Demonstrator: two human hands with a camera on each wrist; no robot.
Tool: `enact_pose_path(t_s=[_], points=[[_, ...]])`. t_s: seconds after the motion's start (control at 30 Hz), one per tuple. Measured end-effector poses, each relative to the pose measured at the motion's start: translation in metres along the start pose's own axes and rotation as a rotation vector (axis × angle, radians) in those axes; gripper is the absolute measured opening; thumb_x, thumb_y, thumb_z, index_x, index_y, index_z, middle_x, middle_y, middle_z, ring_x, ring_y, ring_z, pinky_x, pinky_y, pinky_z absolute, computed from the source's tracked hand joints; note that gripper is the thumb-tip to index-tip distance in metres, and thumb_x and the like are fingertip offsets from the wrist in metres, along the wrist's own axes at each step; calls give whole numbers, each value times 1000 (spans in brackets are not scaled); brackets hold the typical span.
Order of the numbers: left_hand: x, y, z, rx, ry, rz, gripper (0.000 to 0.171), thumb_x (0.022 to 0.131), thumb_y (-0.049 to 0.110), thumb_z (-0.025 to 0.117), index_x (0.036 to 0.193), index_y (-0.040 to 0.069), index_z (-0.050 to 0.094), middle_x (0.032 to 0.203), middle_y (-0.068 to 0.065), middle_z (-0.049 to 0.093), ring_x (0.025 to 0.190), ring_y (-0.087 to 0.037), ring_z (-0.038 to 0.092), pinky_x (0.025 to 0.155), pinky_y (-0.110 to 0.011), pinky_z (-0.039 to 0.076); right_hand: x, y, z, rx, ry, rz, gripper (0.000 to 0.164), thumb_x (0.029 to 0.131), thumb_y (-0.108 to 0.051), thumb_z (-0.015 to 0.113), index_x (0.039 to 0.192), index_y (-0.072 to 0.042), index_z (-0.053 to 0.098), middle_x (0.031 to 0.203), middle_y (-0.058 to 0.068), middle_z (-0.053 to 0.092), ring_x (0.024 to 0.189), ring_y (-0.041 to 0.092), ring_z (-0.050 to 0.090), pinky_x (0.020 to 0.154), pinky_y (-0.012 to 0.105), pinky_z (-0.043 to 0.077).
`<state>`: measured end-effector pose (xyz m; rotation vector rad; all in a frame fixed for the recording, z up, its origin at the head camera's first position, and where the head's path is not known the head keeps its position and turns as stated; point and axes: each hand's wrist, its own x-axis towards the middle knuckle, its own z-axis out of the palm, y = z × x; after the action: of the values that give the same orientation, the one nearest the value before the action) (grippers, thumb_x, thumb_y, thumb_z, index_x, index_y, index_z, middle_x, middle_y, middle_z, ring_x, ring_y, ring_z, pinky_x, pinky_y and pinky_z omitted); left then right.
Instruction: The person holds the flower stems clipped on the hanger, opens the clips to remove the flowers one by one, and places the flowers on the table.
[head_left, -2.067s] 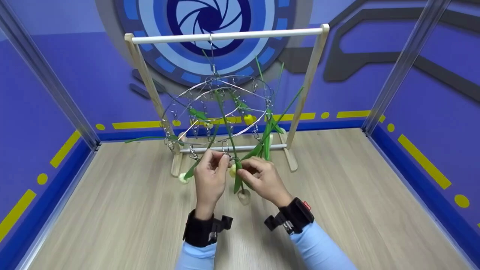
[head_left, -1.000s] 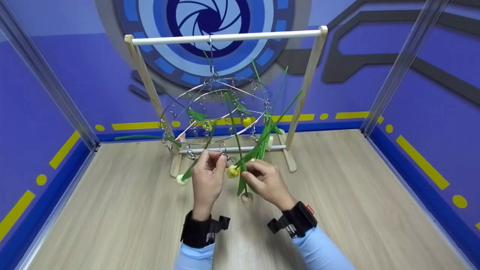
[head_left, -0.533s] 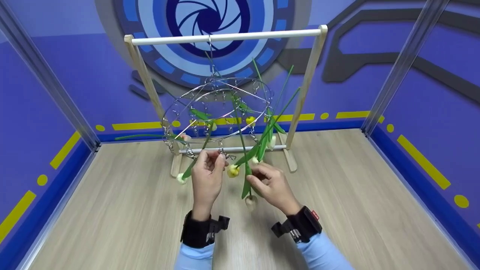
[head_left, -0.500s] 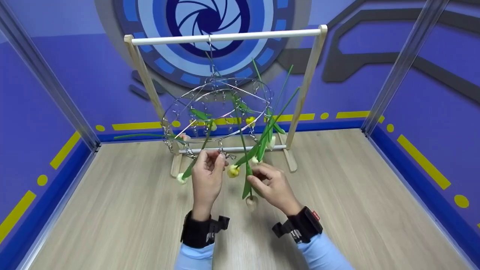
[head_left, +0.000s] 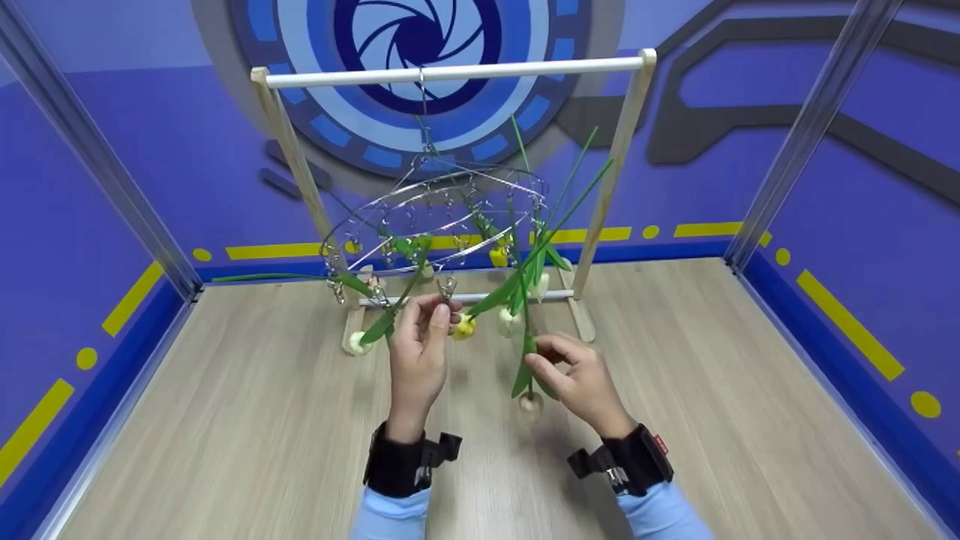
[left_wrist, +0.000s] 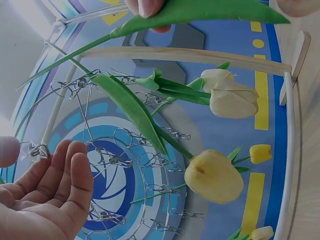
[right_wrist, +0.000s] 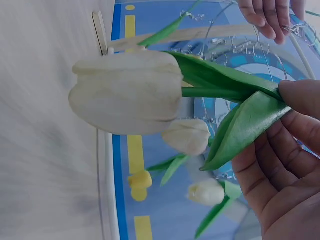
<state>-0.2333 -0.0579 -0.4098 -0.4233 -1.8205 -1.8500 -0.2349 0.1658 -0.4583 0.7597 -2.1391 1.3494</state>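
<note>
My left hand [head_left: 418, 349] pinches a metal clip [left_wrist: 36, 151] at the front of a round wire hanger [head_left: 427, 136]. To the right, my right hand [head_left: 581, 382] holds a white tulip [head_left: 531, 405] between thumb and fingers, where its green leaves meet the stem. The tulip's head points down and its stem runs up beside the hanger. In the right wrist view the white bloom [right_wrist: 127, 92] is large and apart from the clip. A yellow tulip [head_left: 465, 327] and another white tulip [head_left: 510, 322] hang between the hands.
A wooden rack [head_left: 457, 73] carries the hanger. Several other tulips hang around it, among them a pale one [head_left: 359, 343] at front left and a yellow one [head_left: 499, 256] at the back. Long stems stick out to the left and upper right. Blue panels enclose the wooden tabletop [head_left: 247, 420].
My right hand has moved right and slightly down with the white tulip, away from the left hand. The left hand stays at the clip, and the hanger's front has tilted and swayed a little.
</note>
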Motion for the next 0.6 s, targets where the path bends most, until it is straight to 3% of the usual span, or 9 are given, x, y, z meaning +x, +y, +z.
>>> enact_pose_path(t_s=[0.13,0.33,0.6], points=[[-1,0,-1,61,-29,30,18,106,4,53,116,-8,61,106,-21,69,95,-34,66,85,-34,57,-4,1,-8,-3,21,25,12,91,1,76,100,-7,76,88,-1,71,79,9,65,72,17,53],[-6,4,-4,246,-54,82,18,105,9,57,119,-2,64,107,-11,71,97,-22,66,83,-30,54,-7,1,-21,-12,43,33,15,90,3,76,100,-8,77,88,-1,72,78,9,65,72,16,53],[-14,8,-4,325,-57,191,17,102,5,60,117,-2,64,106,-11,70,95,-21,66,77,-32,56,-7,0,-39,-55,73,5,17,88,5,77,101,-7,78,87,1,71,77,8,65,73,15,51]])
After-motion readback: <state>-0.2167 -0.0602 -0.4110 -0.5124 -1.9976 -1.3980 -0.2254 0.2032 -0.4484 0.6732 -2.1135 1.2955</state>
